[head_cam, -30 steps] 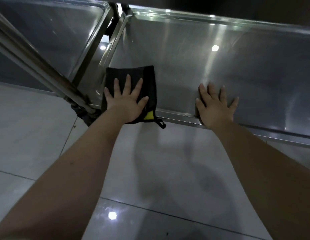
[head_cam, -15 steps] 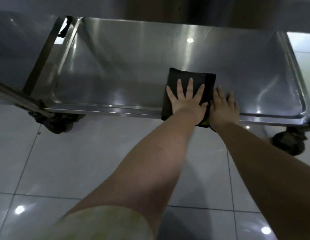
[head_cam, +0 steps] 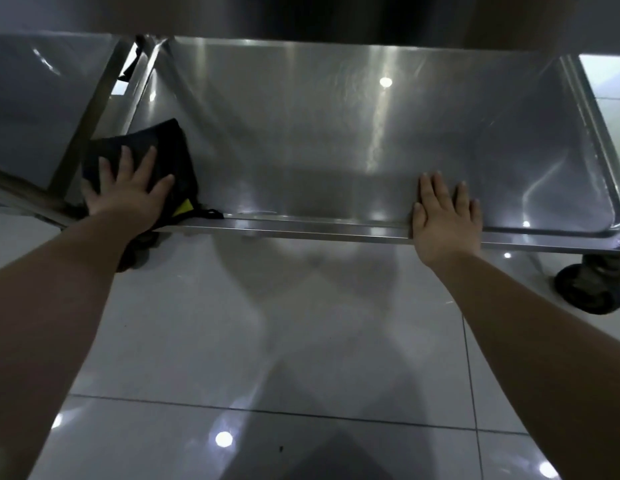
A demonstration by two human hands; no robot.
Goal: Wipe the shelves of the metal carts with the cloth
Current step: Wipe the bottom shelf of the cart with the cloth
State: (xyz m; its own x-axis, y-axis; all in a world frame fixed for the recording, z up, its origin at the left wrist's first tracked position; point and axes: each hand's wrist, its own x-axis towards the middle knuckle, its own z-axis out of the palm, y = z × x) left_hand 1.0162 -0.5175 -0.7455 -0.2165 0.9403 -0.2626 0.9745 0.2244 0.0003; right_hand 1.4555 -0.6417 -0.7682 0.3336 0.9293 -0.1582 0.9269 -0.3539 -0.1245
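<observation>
Metal shelf (head_cam: 336, 133) bears cloth (head_cam: 177, 157) under left hand (head_cam: 128, 195).

Single view, head-worn and wide-angle. Looks forward and steeply down, along the person's own forearms. Faces the long front edge of the low cart shelf (head_cam: 336, 133) roughly square-on, near enough that the left hand (head_cam: 128, 199) and right hand (head_cam: 447, 226) both reach it. Shelf fills the upper half, tiled floor (head_cam: 267, 341) the lower. Caster (head_cam: 585, 289) at far right edge; lines bow toward the borders.
</observation>
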